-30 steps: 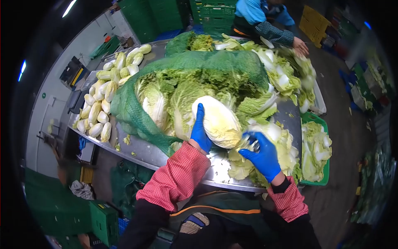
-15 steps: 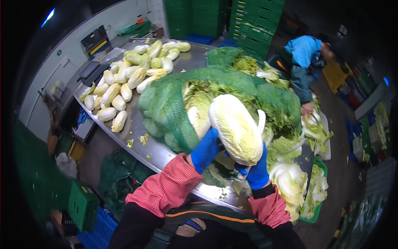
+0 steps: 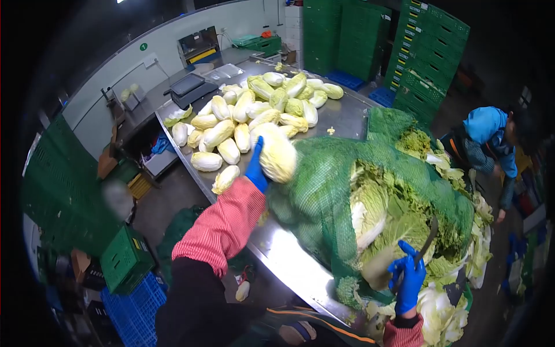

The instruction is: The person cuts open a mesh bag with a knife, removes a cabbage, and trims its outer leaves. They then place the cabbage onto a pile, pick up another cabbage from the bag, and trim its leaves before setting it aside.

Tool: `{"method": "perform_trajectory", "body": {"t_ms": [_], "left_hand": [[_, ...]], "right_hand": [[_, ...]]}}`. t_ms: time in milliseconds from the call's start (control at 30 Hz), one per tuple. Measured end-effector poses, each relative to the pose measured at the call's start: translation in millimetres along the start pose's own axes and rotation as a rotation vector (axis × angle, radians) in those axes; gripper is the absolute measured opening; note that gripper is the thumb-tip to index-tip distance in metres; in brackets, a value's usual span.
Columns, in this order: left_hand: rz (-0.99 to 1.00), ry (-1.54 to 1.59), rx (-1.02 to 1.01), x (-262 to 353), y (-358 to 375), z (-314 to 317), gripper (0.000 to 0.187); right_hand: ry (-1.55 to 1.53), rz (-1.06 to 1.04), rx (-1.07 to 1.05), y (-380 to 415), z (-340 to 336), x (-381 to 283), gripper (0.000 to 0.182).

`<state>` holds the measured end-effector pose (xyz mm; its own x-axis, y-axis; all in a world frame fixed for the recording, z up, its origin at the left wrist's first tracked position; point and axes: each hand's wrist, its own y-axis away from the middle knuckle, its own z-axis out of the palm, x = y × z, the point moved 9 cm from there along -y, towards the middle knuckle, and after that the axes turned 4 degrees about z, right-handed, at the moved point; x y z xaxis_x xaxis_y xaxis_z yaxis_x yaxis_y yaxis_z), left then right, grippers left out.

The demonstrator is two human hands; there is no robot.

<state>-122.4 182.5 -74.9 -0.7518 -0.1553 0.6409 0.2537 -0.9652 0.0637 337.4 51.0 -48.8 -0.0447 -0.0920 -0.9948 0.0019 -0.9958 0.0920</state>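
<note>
Head view: pale cabbages [image 3: 219, 134] lie heaped by the bench's [image 3: 347, 121] left end, maybe to stay together. My left hand [image 3: 256, 169] grips one cabbage [image 3: 279, 155] beside the heap, likely so it won't drop. Next comes a net sack [image 3: 318, 191], open around leafy cabbages [image 3: 370, 211]. Near the bench's right end, my right hand [image 3: 407, 279] grasps a knife [image 3: 429, 238], blade up, perhaps for safety.

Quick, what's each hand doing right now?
Left hand: closed, holding a pale cabbage.
Right hand: holding a dark curved knife, one finger extended.
</note>
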Motion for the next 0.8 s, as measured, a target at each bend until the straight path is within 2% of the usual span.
{"method": "perform_trajectory", "body": {"t_ms": [67,133,233,333,400,467,500,533,567,600,633,700,733,800], "left_hand": [[-0.056,0.119,0.047,14,-41,-58,0.076],[-0.018,0.072,0.174,28,-70,-115,0.077],[-0.037,0.103,0.211,29,-107,-187,0.075],[0.049,0.129,0.186,38,-129,-233,0.076],[0.123,0.149,0.177,46,-134,-249,0.077],[0.105,-0.060,0.466,63,-141,-294,0.067],[0.095,-0.195,0.608,73,-137,-300,0.063],[0.110,-0.305,0.649,81,-133,-290,0.060],[0.198,-0.421,0.585,81,-108,-220,0.057],[0.291,-0.485,0.419,79,-107,-184,0.053],[0.411,-0.562,0.305,78,-96,-142,0.055],[0.482,-0.727,0.175,43,-20,8,0.055],[0.451,-0.801,0.042,15,7,58,0.053],[0.385,-0.941,-0.214,-42,55,131,0.048]], "right_hand": [[0.015,0.036,0.085,9,-8,3,0.039],[0.033,0.057,0.148,13,-19,9,0.038],[0.051,0.113,0.211,21,-45,24,0.035],[0.117,0.129,0.305,31,-62,31,0.032],[0.139,0.065,0.394,41,-86,50,0.033],[0.159,0.089,0.479,60,-98,49,0.029],[0.308,0.051,0.505,70,-108,55,0.030],[0.473,-0.038,0.505,78,-116,66,0.030],[0.593,-0.119,0.436,88,-113,69,0.030],[0.713,-0.196,0.357,99,-108,72,0.029],[0.820,-0.130,0.245,108,-108,92,0.030],[1.046,-0.074,0.069,125,-112,148,0.037],[1.117,0.050,0.007,127,-118,167,0.041],[1.072,0.045,0.104,134,-142,183,0.043]]}}
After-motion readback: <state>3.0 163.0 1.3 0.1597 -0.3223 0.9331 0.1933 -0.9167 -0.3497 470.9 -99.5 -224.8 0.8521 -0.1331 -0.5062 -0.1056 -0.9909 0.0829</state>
